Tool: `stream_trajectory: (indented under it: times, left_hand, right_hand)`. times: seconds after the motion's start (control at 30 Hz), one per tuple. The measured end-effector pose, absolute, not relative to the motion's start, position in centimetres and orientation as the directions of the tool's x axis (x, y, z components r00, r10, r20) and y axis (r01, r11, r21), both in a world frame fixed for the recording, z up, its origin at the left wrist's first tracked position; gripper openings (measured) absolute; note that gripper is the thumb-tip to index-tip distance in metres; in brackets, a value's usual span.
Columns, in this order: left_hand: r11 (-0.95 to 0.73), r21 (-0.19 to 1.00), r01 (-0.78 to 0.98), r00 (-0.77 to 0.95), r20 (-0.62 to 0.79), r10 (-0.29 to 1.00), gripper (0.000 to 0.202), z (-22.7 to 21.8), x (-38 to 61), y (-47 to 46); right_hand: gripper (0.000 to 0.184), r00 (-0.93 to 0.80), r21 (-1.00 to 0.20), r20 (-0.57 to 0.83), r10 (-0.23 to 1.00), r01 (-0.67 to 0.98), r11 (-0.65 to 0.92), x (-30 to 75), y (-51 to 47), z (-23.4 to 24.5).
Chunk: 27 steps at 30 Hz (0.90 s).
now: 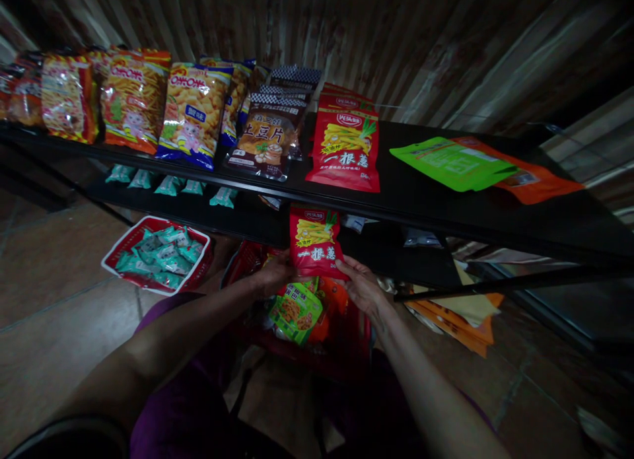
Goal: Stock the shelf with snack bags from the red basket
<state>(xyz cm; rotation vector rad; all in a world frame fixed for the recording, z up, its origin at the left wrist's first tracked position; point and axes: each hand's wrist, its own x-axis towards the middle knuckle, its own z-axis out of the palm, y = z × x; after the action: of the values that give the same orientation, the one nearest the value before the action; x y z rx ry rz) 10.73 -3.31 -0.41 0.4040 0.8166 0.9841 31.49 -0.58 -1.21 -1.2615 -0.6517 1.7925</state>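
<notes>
Between my two hands is a red snack bag (pixel 317 238) with yellow sticks printed on it, upright over a red basket (pixel 364 340). My left hand (pixel 273 276) grips its lower left edge, fingers partly hidden. At its lower right corner, my right hand (pixel 361 284) is closed on it with the thumb in front. Beneath, a green snack bag (pixel 296 314) and an orange bag (pixel 331 307) lie in the basket. Matching red snack bags (pixel 344 142) stand in a row on the black shelf (pixel 386 211) just above.
Brown potato-chip bags (pixel 262 139), a blue-and-yellow snack bag (pixel 193 115) and orange noodle-snack bags (pixel 136 102) line the upper shelf. Flat green packaging (pixel 450 162) lies at right. A red-and-white basket (pixel 111 261) of teal packets (pixel 171 254) stands on the floor at left.
</notes>
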Motion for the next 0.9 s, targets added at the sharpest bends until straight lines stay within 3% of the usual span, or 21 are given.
stream_trajectory:
  times: [0.57,0.73,0.9]
  left_hand:
    - [0.532,0.674,-0.513,0.38,-0.377,0.845,0.064,0.2,10.4,-3.7]
    - [0.535,0.675,-0.508,0.262,-0.471,0.842,0.05,-0.2,10.1,-3.6]
    - [0.456,0.732,-0.505,0.159,-0.441,0.883,0.044,-0.8,9.5,-2.7]
  right_hand:
    - [0.035,-0.182,-0.791,-0.505,0.844,-0.294,-0.537,31.6,-0.9,-0.9]
    - [0.034,-0.164,-0.792,-0.506,0.847,-0.3,-0.532,31.6,-0.9,-0.7]
    - [0.04,-0.186,-0.784,-0.523,0.832,-0.279,-0.555,31.8,-1.0,-0.4]
